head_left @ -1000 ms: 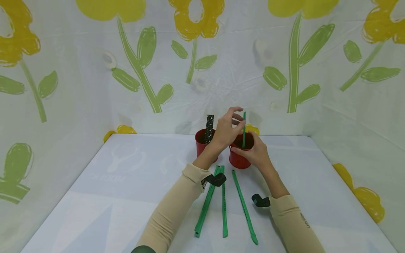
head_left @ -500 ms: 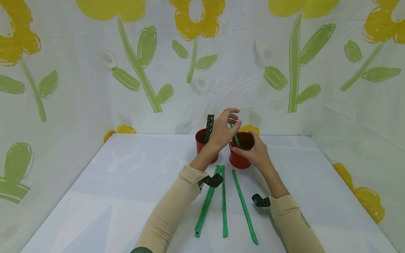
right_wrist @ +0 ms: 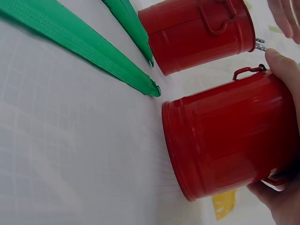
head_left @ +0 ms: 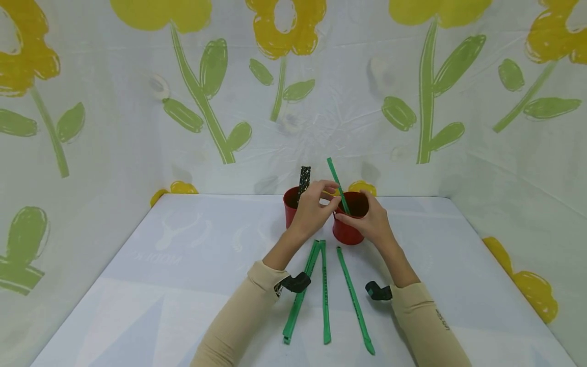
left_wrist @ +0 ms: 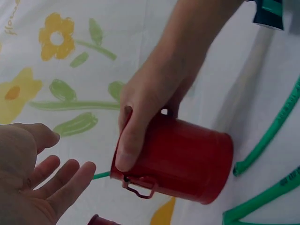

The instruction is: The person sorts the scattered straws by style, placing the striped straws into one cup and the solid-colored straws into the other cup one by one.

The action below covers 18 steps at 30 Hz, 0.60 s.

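Evidently one piece is in place: a long, thin green strip [head_left: 337,176] stands in the right-hand of two small, glossy red buckets, leaning leftward with its upper end well above the rim. The right hand [head_left: 373,219] has its grip curled firmly round the upper part of that red bucket [head_left: 347,234], which sits upright near the far edge of the pale counter [head_left: 160,285]. Beside the strip, the left hand [head_left: 314,209] has its grip loosely parted, thumb and fingers spread, with nothing held; whether a fingertip touches the strip I cannot tell.

Next to it, the second red bucket [head_left: 291,214] holds a black strip with white speckles [head_left: 304,178], standing above its rim, so each bucket appears to have been started. Nearer the person, more printed green strips [head_left: 352,298] lie in three lines on the counter, the leftmost perhaps doubled. As I judge it, the work is at an early stage: those loose strips are outside both buckets, and would be what is left to handle.
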Each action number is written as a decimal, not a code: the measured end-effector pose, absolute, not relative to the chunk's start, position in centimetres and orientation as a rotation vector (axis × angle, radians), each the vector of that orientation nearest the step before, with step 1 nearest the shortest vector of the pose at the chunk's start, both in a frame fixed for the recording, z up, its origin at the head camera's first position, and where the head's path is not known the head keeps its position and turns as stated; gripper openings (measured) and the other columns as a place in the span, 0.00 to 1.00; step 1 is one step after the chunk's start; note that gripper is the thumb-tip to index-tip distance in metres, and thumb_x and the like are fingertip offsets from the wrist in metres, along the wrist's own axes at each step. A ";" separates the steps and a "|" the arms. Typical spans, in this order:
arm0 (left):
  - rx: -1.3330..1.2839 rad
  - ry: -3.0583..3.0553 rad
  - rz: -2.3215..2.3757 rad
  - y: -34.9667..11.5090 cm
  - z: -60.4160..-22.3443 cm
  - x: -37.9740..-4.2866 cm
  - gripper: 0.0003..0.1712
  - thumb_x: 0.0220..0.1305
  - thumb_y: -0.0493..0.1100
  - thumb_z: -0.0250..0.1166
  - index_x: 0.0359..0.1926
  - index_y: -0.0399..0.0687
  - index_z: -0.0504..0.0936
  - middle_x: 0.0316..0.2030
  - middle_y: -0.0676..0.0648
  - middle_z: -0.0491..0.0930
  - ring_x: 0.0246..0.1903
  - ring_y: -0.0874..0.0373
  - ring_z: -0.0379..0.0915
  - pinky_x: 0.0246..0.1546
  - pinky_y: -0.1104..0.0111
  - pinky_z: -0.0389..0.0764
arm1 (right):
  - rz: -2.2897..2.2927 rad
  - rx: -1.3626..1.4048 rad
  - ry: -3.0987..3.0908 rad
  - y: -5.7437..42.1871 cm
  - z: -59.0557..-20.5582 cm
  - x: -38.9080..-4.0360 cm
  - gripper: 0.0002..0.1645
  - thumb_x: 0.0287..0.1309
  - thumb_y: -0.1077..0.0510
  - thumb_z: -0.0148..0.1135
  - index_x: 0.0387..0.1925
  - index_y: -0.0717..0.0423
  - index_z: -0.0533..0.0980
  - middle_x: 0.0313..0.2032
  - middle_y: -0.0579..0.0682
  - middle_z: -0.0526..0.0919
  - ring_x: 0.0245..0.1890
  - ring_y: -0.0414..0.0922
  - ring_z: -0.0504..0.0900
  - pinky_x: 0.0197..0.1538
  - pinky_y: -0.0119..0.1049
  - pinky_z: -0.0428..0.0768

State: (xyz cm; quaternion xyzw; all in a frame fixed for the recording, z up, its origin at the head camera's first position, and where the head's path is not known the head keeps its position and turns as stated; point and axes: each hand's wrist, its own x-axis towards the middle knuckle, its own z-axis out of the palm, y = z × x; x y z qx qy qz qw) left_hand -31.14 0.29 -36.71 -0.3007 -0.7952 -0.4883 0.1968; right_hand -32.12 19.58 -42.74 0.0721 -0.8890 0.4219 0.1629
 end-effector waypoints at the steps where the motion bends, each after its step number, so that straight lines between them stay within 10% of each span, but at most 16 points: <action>1: -0.853 -2.230 -1.359 0.2 -36.9 -31.0 0.16 0.66 0.39 0.64 0.53 0.40 0.77 0.47 0.41 0.81 0.42 0.54 0.83 0.39 0.69 0.86 | 1.204 0.208 -2.533 19.6 -42.8 -32.1 0.57 0.45 0.37 0.75 0.70 0.56 0.58 0.62 0.57 0.73 0.61 0.55 0.73 0.53 0.55 0.82; 18: -0.865 -2.386 -1.199 -2.5 -38.5 -29.0 0.19 0.63 0.41 0.67 0.54 0.44 0.76 0.39 0.43 0.83 0.32 0.55 0.81 0.36 0.71 0.85 | 1.209 0.212 -2.528 19.6 -43.0 -32.3 0.57 0.45 0.38 0.75 0.70 0.54 0.59 0.62 0.57 0.73 0.61 0.55 0.73 0.53 0.55 0.82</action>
